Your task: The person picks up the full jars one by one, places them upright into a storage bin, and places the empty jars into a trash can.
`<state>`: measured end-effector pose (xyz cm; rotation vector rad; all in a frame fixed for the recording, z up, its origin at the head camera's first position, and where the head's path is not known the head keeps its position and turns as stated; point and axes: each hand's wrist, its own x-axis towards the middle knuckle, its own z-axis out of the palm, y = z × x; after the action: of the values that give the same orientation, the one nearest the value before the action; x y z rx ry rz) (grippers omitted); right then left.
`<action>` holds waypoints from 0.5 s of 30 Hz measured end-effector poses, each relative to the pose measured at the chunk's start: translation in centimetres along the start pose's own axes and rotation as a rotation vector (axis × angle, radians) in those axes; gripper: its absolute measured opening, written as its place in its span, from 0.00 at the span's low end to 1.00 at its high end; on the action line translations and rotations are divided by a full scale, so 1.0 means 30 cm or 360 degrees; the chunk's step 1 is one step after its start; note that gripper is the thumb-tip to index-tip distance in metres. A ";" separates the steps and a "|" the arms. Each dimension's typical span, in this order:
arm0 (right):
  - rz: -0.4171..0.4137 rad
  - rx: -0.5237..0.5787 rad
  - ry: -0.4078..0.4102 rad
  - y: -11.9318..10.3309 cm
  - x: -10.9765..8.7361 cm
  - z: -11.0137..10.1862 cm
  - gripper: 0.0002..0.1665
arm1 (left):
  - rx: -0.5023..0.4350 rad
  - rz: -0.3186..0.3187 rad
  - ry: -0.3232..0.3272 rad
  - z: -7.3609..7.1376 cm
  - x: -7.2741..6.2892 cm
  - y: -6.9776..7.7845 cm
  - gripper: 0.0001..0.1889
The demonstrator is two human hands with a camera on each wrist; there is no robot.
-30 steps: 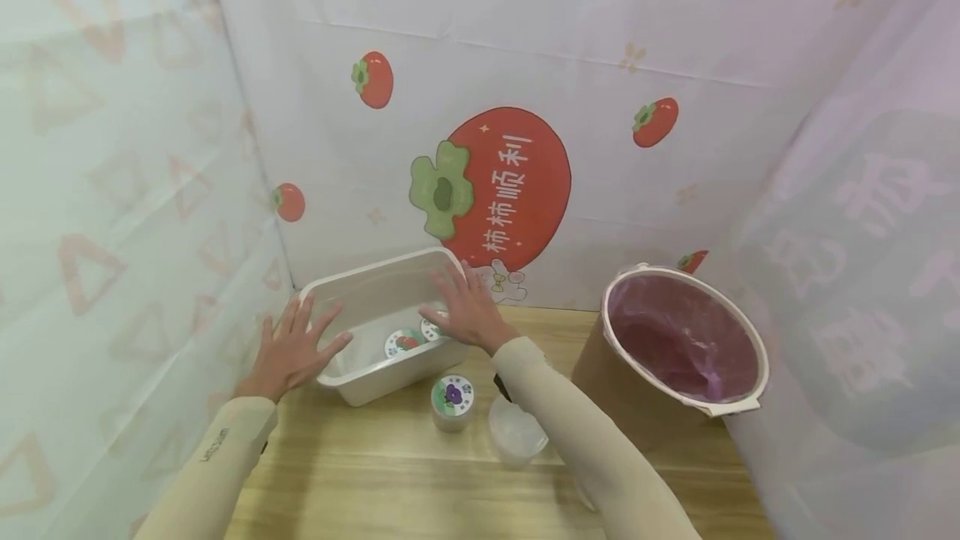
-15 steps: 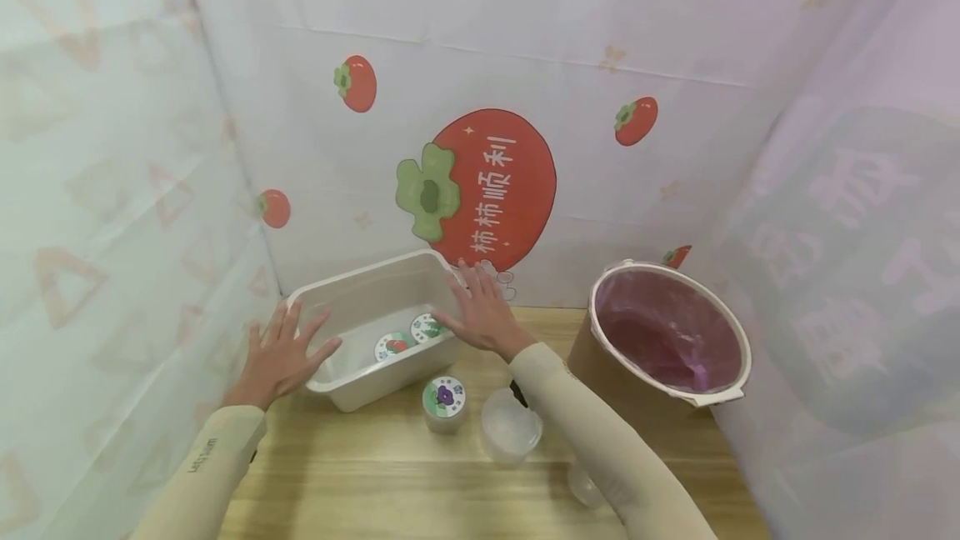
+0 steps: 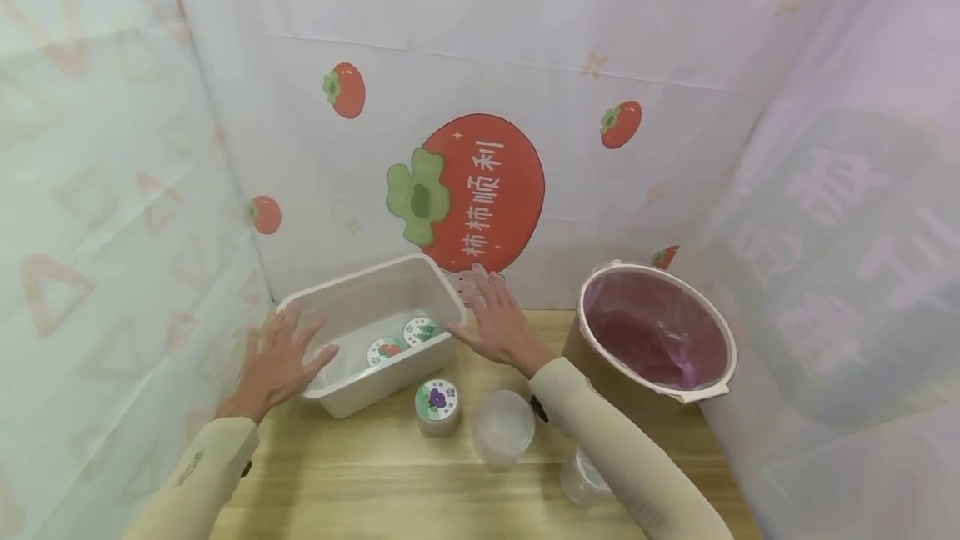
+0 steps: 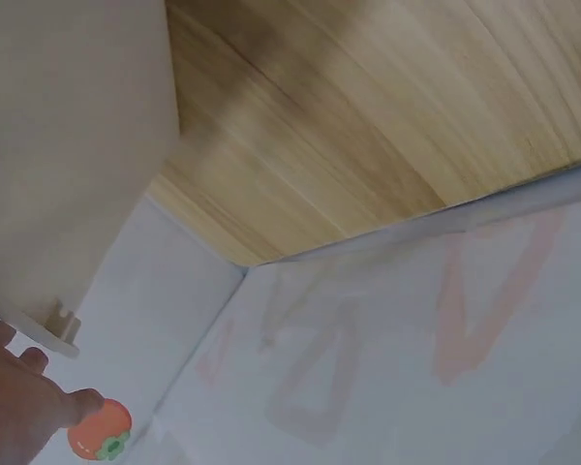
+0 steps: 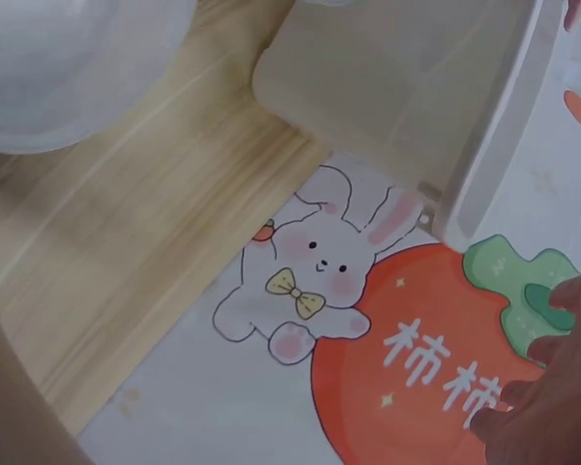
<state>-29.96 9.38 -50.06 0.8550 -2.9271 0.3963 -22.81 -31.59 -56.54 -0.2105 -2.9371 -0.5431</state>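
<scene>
My left hand (image 3: 277,361) spreads its fingers at the left end of a cream plastic bin (image 3: 378,386); it holds nothing. Over the bin's right end my right hand (image 3: 504,325) also has its fingers extended, its thumb near the rim. From the head view I cannot tell whether either hand touches the bin. In the right wrist view the right hand (image 5: 552,397) appears apart from it. Inside lie a round container with a red picture label (image 3: 387,350) and one with a green tree label (image 3: 420,330). A jar with a purple flower label (image 3: 437,400) stands in front.
A clear round container (image 3: 504,430) stands right of the flower jar. Another clear container (image 3: 581,477) is partly behind my right sleeve (image 3: 630,457). A bucket with a pink liner (image 3: 656,327) stands at the right. Printed cloth (image 3: 480,40) encloses the wooden table (image 3: 375,482).
The head view has shifted, so the scene slides left. My right hand has moved right relative to the bin, uncovering the tree label. More of the clear container by my right sleeve shows.
</scene>
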 end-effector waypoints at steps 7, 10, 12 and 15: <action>-0.0042 0.0029 0.0052 0.036 -0.063 -0.002 0.55 | -0.0009 0.0172 0.0098 0.044 0.020 0.112 0.34; -0.0031 0.0021 0.0038 0.043 -0.096 -0.014 0.55 | 0.0023 0.0231 0.0134 0.063 0.029 0.170 0.33; -0.0018 0.0024 0.0021 0.046 -0.118 -0.029 0.54 | 0.0021 0.0236 0.0116 0.072 0.031 0.212 0.34; -0.0015 0.0004 -0.0001 0.051 -0.148 -0.054 0.54 | 0.0012 0.0249 0.0058 0.086 0.029 0.266 0.35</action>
<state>-27.05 13.35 -49.45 0.8688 -2.9226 0.3995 -22.67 -23.16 -56.03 -0.4208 -2.8550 -0.5077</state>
